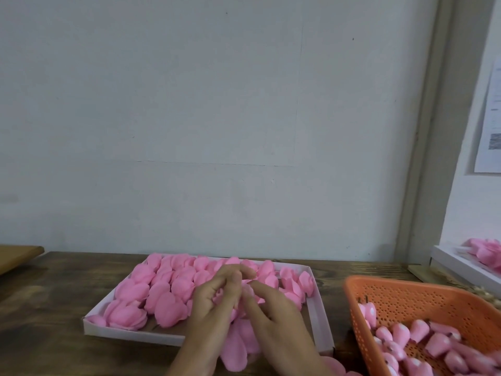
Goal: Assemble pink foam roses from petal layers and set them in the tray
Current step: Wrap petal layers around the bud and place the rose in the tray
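The tray [130,332], a shallow white box on the wooden table [54,294], already holds a good many finished roses [160,294]; they lie in crowded rows from its far wall down its left side, and along the far right as well; the near strip of its floor, just behind the near wall, shows bare brown card, so there is room for more. Over the near right part of the tray the two hands meet around a half-made rose [238,340], which is held above the tray and not yet set down; its outer petals hang loose below the hands. The left hand [214,302] grips it, fingers curled about the upper part with pink showing between them; the right hand [273,316] lies against the petals from the right with its fingers fairly straight and spread, pressing rather than clasping as far as shows; its thumb is hidden, and blur hides how the layers sit. I judge the step to be closing a petal layer round the centre, with placing the flower in the tray to follow. To the right an orange basket [423,302] holds a heap of pink buds [417,332], seemingly centres awaiting petals; a few loose petals [333,366] lie at the near edge; so the job looks well under way but far from finished. A second white tray [461,264] with pink pieces stands at the far right.
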Demonstrator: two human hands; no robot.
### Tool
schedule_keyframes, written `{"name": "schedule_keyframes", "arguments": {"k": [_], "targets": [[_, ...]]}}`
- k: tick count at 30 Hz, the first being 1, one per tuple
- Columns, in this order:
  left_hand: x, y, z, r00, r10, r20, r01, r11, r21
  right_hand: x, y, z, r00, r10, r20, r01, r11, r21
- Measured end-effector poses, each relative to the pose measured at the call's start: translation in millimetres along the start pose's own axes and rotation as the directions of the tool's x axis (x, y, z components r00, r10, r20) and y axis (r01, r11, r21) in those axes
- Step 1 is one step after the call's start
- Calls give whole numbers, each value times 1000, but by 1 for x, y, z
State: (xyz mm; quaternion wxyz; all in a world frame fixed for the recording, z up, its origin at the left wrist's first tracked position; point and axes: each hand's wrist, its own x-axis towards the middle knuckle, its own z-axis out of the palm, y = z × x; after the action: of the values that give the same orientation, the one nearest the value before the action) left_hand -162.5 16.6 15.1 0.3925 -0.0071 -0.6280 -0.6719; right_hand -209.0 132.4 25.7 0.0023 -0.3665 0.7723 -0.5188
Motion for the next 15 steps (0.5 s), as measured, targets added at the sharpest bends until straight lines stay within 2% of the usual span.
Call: {"name": "schedule_keyframes", "arguments": {"k": [4,7,9,11,15], "targets": [[0,-1,0,998,21,62,-20,1000,-8,0,-1,-3,992,-123,12,123,984,-128],[0,-1,0,996,49,77,-50,999,3,2,2,-2,989,-149,-3,146,974,-171],[-1,-1,1,995,55,83,-56,998,9,5,3,-1,992,-128,3,128,989,-75],[-1,-5,2,995,55,78,-56,998,17,7,3,0,997,-77,6,76,992,105],[-2,-9,3,998,23,66,-23,1000,-12,10,4,-3,1000,14,-19,-6,927,375]]}}
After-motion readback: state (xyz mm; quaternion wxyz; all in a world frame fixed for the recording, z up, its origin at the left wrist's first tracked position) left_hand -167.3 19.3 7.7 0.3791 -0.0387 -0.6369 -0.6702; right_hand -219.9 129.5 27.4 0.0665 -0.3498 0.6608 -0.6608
